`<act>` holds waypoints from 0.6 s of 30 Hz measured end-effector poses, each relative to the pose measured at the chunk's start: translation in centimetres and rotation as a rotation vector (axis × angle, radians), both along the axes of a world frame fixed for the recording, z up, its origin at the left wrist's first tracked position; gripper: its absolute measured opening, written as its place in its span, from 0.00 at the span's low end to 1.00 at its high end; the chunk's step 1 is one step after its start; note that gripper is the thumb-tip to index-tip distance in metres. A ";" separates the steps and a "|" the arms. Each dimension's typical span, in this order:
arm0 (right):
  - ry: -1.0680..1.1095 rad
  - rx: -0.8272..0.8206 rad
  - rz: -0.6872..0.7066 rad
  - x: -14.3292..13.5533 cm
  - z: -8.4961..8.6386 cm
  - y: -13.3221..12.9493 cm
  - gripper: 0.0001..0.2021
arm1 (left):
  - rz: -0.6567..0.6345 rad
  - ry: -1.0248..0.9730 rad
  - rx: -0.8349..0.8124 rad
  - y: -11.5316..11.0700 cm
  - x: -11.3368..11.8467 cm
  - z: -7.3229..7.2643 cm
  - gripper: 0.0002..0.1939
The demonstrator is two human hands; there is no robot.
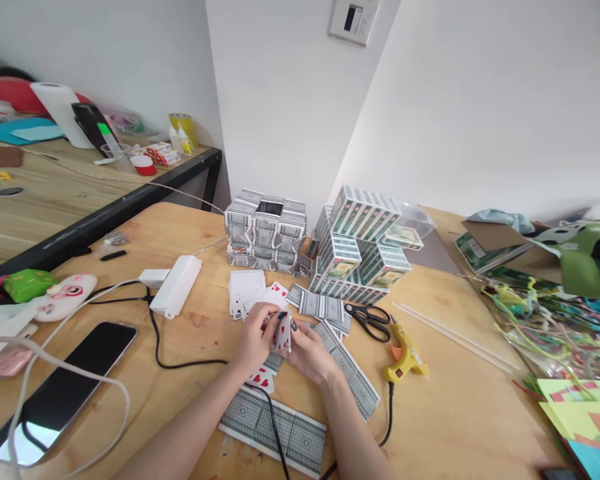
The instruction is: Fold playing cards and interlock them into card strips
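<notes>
At the middle of a wooden worktop (445, 413), I have two hands on one bent hearts card (283, 333), with the fingers of the left hand (261, 331) and of the right hand (311, 352) clamped on its edges. I count two long strips of joined, patterned cards nearby: a lower strip (307, 440) lying between the forearms, crossed by one black cable, and a right strip (357, 380) angled beside the right wrist. Beyond the hands stands one block of folded cards (267, 241) with a dark opening on top; to its right rises one stack of small boxes (344, 257), too tightly packed for me to count surely. Farther right lie one pair of scissors (374, 321), one yellow glue gun (405, 357) and two thin, pale rods (455, 337). On the left, I see one phone (63, 393).
</notes>
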State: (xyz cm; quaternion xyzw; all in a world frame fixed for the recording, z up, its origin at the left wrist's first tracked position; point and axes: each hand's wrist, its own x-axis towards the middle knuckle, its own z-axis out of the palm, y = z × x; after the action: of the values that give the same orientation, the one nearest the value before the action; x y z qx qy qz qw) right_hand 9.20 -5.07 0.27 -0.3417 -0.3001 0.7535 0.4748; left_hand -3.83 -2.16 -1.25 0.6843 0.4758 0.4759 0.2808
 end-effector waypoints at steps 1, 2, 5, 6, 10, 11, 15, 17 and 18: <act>-0.004 -0.002 0.006 0.1 0.0 0.0 0.15 | -0.034 0.000 0.007 0.0 0.0 0.1 0.08; -0.002 -0.006 0.004 0.1 0.0 0.0 0.15 | -0.066 -0.003 0.015 0.0 0.0 0.2 0.09; 0.025 -0.021 -0.020 0.2 -0.1 0.1 0.14 | -0.128 -0.016 0.024 0.0 0.1 0.3 0.09; 0.040 -0.026 -0.028 0.2 -0.2 0.1 0.14 | -0.124 -0.018 0.023 0.0 0.0 0.3 0.09; 0.047 -0.031 -0.052 0.1 -0.1 0.1 0.18 | 0.039 -0.036 -0.023 0.2 -0.3 -0.1 0.08; 0.033 -0.029 -0.055 0.0 -0.1 0.1 0.19 | 0.099 -0.053 -0.043 0.3 -0.4 -0.2 0.08; -0.009 0.003 -0.015 0.0 0.1 0.2 0.16 | 0.281 -0.138 -0.122 0.8 -0.9 -0.5 0.11; -0.023 0.024 -0.006 0.1 0.1 0.2 0.15 | 0.329 -0.168 -0.133 1.0 -1.0 -0.5 0.12; -0.029 0.034 -0.022 0.2 0.0 0.3 0.16 | 0.334 -0.175 -0.129 1.0 -1.0 -0.5 0.11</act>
State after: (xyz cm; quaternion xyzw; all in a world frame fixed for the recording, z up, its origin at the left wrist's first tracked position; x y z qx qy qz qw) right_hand 9.36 -4.80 0.30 -0.3478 -0.3159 0.7381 0.4843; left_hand -4.82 -1.13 -1.76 0.5325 0.5861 0.5418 0.2818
